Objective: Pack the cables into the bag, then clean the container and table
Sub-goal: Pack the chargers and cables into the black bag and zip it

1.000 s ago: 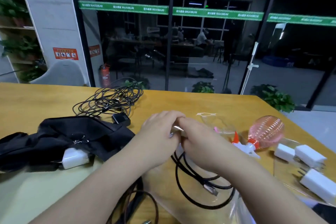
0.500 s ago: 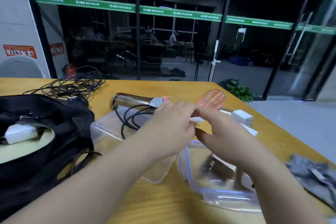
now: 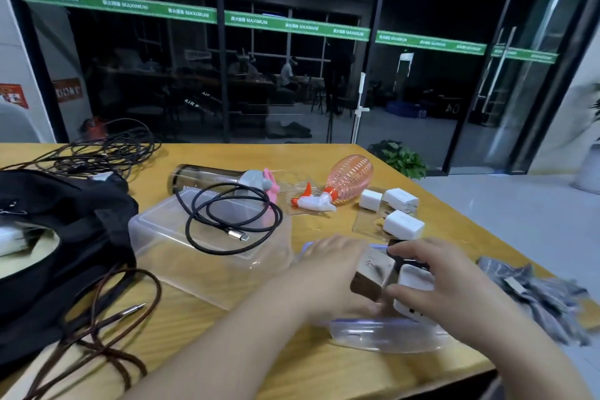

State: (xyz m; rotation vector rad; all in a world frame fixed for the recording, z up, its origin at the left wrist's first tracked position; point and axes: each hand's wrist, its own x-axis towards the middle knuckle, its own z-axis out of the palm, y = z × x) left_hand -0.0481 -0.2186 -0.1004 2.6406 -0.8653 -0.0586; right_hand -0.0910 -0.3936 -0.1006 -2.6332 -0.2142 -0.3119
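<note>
Several cables are not yet packed: a black cable (image 3: 227, 221) is lying coiled on an upturned clear tub (image 3: 156, 230), a brown cable (image 3: 107, 328) is lying on the table (image 3: 201, 364) just beside the bag (image 3: 65, 237), and a thin black tangle (image 3: 97, 153) is seen behind the bag. The bag is open at the left, and something white is seen inside it. By judgement, the packing is only begun and no cleaning is done; a spray bottle (image 3: 344, 182) and a grey cloth (image 3: 539, 292) are untouched. Over the clear container (image 3: 383, 334), a brown box (image 3: 373, 276) is gripped by the left hand (image 3: 328, 273), while a white charger (image 3: 415, 279) is held by the curled fingers of the right hand (image 3: 454, 286). "MAXIMUM" is repeated on the green strip (image 3: 188, 13) on the glass; the box's mark cannot be read.
</note>
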